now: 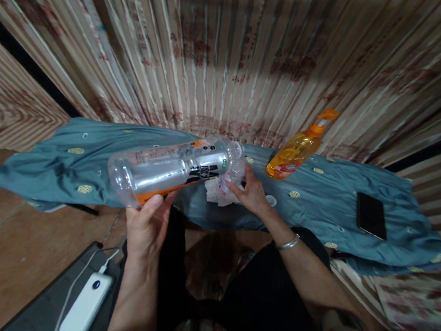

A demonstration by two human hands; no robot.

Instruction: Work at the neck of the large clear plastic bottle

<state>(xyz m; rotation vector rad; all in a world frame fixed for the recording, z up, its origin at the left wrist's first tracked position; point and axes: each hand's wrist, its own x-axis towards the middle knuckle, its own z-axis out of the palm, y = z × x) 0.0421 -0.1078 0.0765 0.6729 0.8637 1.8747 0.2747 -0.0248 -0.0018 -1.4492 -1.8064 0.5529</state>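
Note:
My left hand [149, 221] grips the lower part of a large clear plastic bottle [172, 166] with an orange and black label. The bottle is tilted, its mouth toward the right. At its mouth is a small clear plastic container [236, 171], with my right hand [250, 190] closed around its right side. Below the small container, a crumpled white tissue [217, 193] lies on the teal cloth [195, 210]. A small round clear cap [271, 200] rests just right of my right hand.
An orange pump bottle [294, 151] stands at the back right of the cloth. Farther right lies a black phone-like slab [372, 216]. A white power bank [86, 304] with a cable sits on a dark surface at lower left. Pleated curtains [225, 54] hang behind.

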